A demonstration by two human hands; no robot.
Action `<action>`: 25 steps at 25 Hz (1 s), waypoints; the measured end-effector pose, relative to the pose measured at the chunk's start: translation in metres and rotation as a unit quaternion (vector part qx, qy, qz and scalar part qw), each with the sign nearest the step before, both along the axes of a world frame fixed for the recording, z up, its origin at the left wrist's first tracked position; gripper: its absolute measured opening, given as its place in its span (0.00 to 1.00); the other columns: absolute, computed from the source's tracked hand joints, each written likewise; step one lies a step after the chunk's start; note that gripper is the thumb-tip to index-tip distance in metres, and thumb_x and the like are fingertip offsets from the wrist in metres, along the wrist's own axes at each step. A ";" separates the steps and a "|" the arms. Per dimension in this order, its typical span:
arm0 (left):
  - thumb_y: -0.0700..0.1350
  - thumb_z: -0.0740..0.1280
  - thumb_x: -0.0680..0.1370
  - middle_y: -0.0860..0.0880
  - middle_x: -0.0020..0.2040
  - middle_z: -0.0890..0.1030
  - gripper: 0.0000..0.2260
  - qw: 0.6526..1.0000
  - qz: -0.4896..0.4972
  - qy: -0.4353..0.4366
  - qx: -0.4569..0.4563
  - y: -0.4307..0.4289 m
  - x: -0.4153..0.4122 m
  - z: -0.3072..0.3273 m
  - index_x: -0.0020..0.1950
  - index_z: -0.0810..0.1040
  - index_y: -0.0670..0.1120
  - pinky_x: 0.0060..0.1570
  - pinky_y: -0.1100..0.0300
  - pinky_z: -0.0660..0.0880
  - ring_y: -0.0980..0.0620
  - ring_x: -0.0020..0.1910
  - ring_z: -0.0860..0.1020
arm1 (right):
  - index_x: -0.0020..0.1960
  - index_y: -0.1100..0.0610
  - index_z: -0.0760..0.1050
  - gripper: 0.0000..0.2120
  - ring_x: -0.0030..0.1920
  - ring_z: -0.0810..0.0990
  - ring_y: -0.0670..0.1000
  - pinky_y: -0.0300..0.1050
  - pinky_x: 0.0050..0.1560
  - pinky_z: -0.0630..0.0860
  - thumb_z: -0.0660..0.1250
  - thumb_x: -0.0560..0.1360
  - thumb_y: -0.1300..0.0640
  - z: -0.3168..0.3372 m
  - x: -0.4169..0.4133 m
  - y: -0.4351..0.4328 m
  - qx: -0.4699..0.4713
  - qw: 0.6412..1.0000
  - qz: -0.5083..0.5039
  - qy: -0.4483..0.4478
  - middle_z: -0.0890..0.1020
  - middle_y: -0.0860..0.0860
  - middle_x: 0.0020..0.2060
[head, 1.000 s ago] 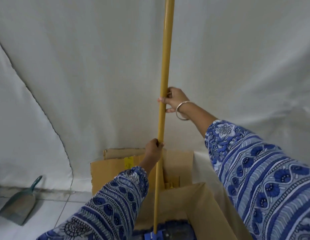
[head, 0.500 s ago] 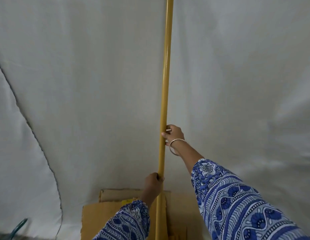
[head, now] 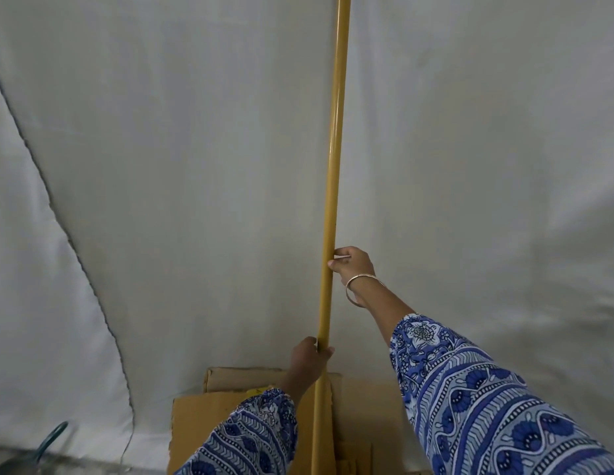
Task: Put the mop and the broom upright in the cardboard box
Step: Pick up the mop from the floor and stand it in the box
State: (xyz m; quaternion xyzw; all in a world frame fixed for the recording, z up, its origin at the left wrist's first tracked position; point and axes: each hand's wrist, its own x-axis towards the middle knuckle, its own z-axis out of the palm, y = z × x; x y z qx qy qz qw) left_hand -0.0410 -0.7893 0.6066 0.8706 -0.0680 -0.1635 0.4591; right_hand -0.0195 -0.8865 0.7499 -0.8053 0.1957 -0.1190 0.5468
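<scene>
Low at the left edge, a green dustpan handle (head: 53,437) peeks in beside the white sheet (head: 196,166). Further right, the left hand (head: 307,358) is wrapped around the yellow pole (head: 334,200) just above the cardboard box (head: 209,419), and the right hand (head: 352,264) pinches it higher up with the fingertips. That pole stands nearly upright, its head out of sight below (mop or broom, I cannot tell). It looks stiff, light and glossy, likely slick, so a low full grip steadies it best.
</scene>
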 end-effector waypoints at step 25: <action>0.46 0.66 0.76 0.39 0.58 0.79 0.14 0.979 0.064 0.022 0.190 0.700 -0.005 -0.063 0.56 0.78 0.39 0.56 0.55 0.72 0.42 0.57 0.77 | 0.42 0.56 0.72 0.05 0.28 0.77 0.54 0.42 0.31 0.77 0.61 0.72 0.65 -0.164 0.011 0.530 -0.022 0.993 0.001 0.119 0.79 0.56 0.41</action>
